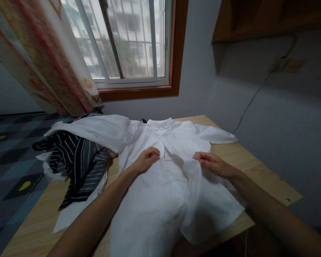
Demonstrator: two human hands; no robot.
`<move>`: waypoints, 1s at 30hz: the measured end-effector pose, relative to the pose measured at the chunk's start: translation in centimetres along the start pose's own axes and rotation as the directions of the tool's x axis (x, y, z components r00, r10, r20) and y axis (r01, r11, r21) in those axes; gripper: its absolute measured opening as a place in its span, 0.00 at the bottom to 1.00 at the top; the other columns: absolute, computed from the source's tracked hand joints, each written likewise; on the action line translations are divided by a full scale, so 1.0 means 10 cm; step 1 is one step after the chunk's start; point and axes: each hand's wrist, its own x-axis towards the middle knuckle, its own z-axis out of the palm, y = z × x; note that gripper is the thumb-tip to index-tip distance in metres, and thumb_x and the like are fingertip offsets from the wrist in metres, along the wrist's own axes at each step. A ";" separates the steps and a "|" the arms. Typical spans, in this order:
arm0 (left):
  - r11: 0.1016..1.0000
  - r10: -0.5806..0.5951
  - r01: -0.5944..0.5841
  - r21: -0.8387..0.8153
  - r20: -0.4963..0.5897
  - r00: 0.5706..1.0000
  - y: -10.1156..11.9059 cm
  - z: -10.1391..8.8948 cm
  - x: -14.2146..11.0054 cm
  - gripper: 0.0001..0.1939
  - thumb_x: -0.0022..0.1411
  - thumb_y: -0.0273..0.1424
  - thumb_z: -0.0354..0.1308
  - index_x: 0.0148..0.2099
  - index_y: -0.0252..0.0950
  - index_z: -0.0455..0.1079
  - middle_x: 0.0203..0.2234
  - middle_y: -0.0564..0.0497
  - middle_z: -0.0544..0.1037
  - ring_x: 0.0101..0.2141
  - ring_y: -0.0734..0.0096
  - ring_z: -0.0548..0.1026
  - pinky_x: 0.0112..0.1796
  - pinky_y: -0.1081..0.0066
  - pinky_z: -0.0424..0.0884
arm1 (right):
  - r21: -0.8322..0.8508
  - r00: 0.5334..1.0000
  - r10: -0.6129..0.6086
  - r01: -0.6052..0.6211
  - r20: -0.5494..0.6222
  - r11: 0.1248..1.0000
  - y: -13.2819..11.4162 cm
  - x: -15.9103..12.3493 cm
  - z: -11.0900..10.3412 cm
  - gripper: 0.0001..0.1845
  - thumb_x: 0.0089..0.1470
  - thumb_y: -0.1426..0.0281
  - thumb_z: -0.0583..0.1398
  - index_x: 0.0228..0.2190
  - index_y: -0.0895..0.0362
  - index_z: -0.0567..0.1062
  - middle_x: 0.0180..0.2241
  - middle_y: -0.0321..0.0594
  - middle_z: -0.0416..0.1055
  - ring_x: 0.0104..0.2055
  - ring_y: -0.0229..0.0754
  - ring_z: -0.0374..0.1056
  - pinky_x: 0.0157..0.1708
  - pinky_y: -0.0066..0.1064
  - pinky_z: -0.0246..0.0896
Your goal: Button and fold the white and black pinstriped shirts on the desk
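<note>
The left hand curls by the shirt's front opening, though whether it has cloth caught I cannot tell; the right hand pinches a raised fold on the other side of the front. Largest first, the table bears the white shirt, front up, collar toward the window, one sleeve lying over striped clothes (the other spread on bare wood). The step in hand looks like straightening the front; the next move seems to call for a light pinch and an even lowering of that fold, without dragging the placket. No brand or label shows on the collar; tiny marks on the window's edge are too small to read.
</note>
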 end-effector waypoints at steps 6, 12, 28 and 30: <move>0.993 0.023 -0.033 0.116 0.086 0.996 0.10 0.03 -0.02 0.09 0.60 0.35 0.57 0.36 0.35 0.75 0.40 0.44 0.79 0.42 0.64 0.75 0.45 0.65 0.69 | -0.483 0.955 0.178 -0.042 0.239 0.875 -0.09 0.01 0.03 0.05 0.57 0.70 0.57 0.30 0.58 0.70 0.31 0.38 0.68 0.34 0.40 0.62 0.36 0.30 0.57; 0.862 0.033 -0.144 0.486 0.230 0.973 0.18 0.12 -0.06 0.12 0.64 0.34 0.56 0.46 0.43 0.77 0.52 0.49 0.75 0.55 0.57 0.69 0.55 0.54 0.62 | -0.763 0.997 -0.014 -0.050 -0.077 0.644 -0.33 0.43 0.26 0.05 0.59 0.72 0.58 0.38 0.58 0.73 0.39 0.44 0.72 0.43 0.45 0.66 0.45 0.35 0.59; 0.721 0.173 -0.300 0.624 0.257 0.951 0.91 0.20 -0.47 0.19 0.67 0.42 0.48 0.28 0.38 0.68 0.26 0.46 0.72 0.31 0.65 0.67 0.34 0.62 0.63 | -0.852 0.990 -0.111 0.128 0.083 0.507 -0.39 0.23 0.50 0.13 0.60 0.61 0.58 0.39 0.59 0.74 0.41 0.50 0.72 0.44 0.51 0.66 0.43 0.41 0.60; 0.700 0.164 -0.447 0.556 0.485 0.859 1.20 0.30 -0.78 0.20 0.60 0.50 0.54 0.29 0.39 0.67 0.25 0.48 0.71 0.29 0.65 0.66 0.31 0.62 0.60 | -0.725 0.931 -0.269 0.362 0.247 0.586 -0.46 -0.11 0.61 0.19 0.58 0.54 0.59 0.42 0.56 0.73 0.42 0.49 0.71 0.44 0.50 0.65 0.44 0.42 0.60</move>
